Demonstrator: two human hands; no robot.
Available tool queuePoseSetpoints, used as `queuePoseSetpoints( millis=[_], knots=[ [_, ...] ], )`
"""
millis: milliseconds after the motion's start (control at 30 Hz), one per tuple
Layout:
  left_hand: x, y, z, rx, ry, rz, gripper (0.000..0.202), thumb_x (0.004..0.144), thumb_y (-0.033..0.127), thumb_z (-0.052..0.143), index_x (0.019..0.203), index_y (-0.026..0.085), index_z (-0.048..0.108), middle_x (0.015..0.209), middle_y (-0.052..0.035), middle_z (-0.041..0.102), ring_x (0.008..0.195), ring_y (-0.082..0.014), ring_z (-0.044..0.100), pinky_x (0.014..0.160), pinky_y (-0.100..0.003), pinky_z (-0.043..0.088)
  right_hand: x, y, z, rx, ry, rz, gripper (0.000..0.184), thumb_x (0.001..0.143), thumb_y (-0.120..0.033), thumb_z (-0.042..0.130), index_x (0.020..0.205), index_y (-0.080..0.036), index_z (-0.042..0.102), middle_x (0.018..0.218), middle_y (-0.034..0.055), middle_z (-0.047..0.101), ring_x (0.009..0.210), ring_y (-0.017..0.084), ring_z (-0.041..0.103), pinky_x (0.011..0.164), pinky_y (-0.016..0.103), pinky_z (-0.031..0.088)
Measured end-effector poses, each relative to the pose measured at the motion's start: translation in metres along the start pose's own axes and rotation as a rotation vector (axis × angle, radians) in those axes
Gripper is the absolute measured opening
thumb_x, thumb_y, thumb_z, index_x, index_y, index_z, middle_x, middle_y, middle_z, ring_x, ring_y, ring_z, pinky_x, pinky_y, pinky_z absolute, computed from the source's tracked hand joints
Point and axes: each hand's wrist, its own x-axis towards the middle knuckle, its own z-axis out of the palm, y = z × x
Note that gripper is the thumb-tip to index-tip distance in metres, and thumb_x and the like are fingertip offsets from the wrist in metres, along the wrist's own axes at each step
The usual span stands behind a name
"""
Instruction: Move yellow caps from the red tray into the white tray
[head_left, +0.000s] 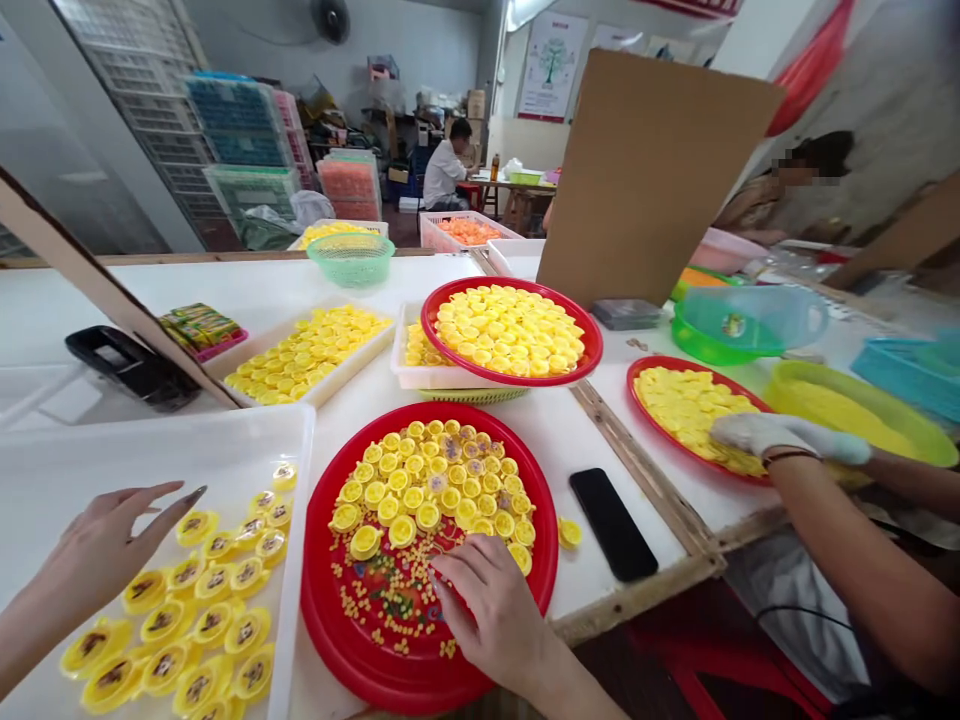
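My left hand point(112, 550) hovers above a white tray point(304, 500), its fingers stretched out with nothing visible in them. Small yellow cup-like plastic pieces with printed round faces point(214, 620) lie in rows in that tray. My right hand point(495, 610) is over a round red tray point(315, 600), thumb and index tips pinched together; anything between them is too small to make out. Tiny yellow beads point(360, 605) are scattered around its fingertips. Beyond them, many yellow cup-like pieces point(427, 515) crowd the tray's far half, some with dark or purplish tops.
A heaped red tray point(592, 350) rests on a white bin behind. Right of my tray lie a black phone point(613, 525) and one loose yellow piece point(570, 532). A co-worker's gloved hands point(765, 437) work at another red tray. A cardboard panel point(652, 170) stands upright.
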Motion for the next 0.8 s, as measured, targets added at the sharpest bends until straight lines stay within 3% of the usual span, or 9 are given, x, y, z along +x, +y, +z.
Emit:
queuePoseSetpoints(
  millis=[100, 200, 333, 433, 533, 633, 800],
  knots=[
    [-0.017, 0.038, -0.019, 0.019, -0.104, 0.087, 0.078, 0.074, 0.085, 0.035, 0.111, 0.024, 0.066, 0.11, -0.0069, 0.067, 0.102, -0.0273, 0.062, 0.077, -0.039, 0.057, -0.016, 0.004, -0.009, 0.017, 0.041, 0.02, 0.022, 0.091, -0.014, 0.048, 0.109, -0.019, 0.06, 0.088, 0.0056, 0.068, 0.085, 0.021, 0.058, 0.077, 0.037, 0.051],
    [-0.053, 0.092, -0.029, -0.186, -0.149, 0.176, 0.057, 0.085, 0.069, 0.043, 0.124, 0.03, 0.058, 0.13, -0.0047, 0.056, 0.118, -0.0285, 0.056, 0.065, -0.028, 0.058, -0.034, 0.022, -0.023, -0.021, 0.125, 0.011, 0.025, 0.089, -0.01, 0.05, 0.111, -0.019, 0.057, 0.089, 0.0059, 0.068, 0.084, 0.021, 0.059, 0.076, 0.037, 0.051],
    [-0.1, 0.147, -0.022, -0.411, -0.195, 0.241, 0.04, 0.087, 0.052, 0.053, 0.122, 0.035, 0.06, 0.136, -0.0037, 0.054, 0.125, -0.0296, 0.052, 0.087, -0.037, 0.058, -0.062, 0.061, -0.049, -0.156, 0.289, 0.196, 0.019, 0.091, -0.013, 0.051, 0.107, -0.02, 0.058, 0.082, 0.0047, 0.065, 0.072, 0.018, 0.058, 0.067, 0.034, 0.05],
    [-0.125, 0.174, -0.003, -0.53, -0.262, 0.173, 0.036, 0.088, 0.048, 0.055, 0.117, 0.031, 0.065, 0.129, -0.0064, 0.06, 0.121, -0.029, 0.057, 0.1, -0.042, 0.052, -0.072, 0.082, -0.064, -0.209, 0.358, 0.313, 0.014, 0.093, -0.019, 0.051, 0.104, -0.021, 0.059, 0.076, 0.0029, 0.061, 0.064, 0.016, 0.055, 0.059, 0.031, 0.048],
    [-0.144, 0.198, 0.023, -0.627, -0.384, 0.096, 0.031, 0.09, 0.044, 0.052, 0.112, 0.026, 0.066, 0.122, -0.0089, 0.064, 0.117, -0.0277, 0.06, 0.101, -0.042, 0.051, -0.059, 0.083, -0.064, -0.213, 0.211, 0.246, 0.018, 0.093, -0.024, 0.05, 0.108, -0.022, 0.059, 0.079, 0.0036, 0.063, 0.072, 0.019, 0.059, 0.066, 0.033, 0.05],
    [-0.156, 0.218, 0.047, -0.668, -0.505, 0.107, 0.026, 0.091, 0.036, 0.051, 0.11, 0.025, 0.065, 0.117, -0.0098, 0.066, 0.113, -0.0268, 0.062, 0.1, -0.043, 0.05, -0.034, 0.072, -0.049, -0.27, 0.021, 0.159, 0.021, 0.091, -0.028, 0.054, 0.109, -0.022, 0.059, 0.092, 0.0071, 0.065, 0.086, 0.024, 0.061, 0.075, 0.039, 0.051],
    [-0.16, 0.23, 0.067, -0.74, -0.554, 0.144, 0.023, 0.09, 0.027, 0.05, 0.109, 0.025, 0.064, 0.112, -0.01, 0.067, 0.107, -0.0263, 0.064, 0.096, -0.044, 0.051, -0.01, 0.067, -0.02, -0.44, -0.121, 0.095, 0.024, 0.086, -0.037, 0.061, 0.104, -0.021, 0.06, 0.1, 0.0102, 0.063, 0.092, 0.029, 0.058, 0.073, 0.042, 0.049]
  ],
)
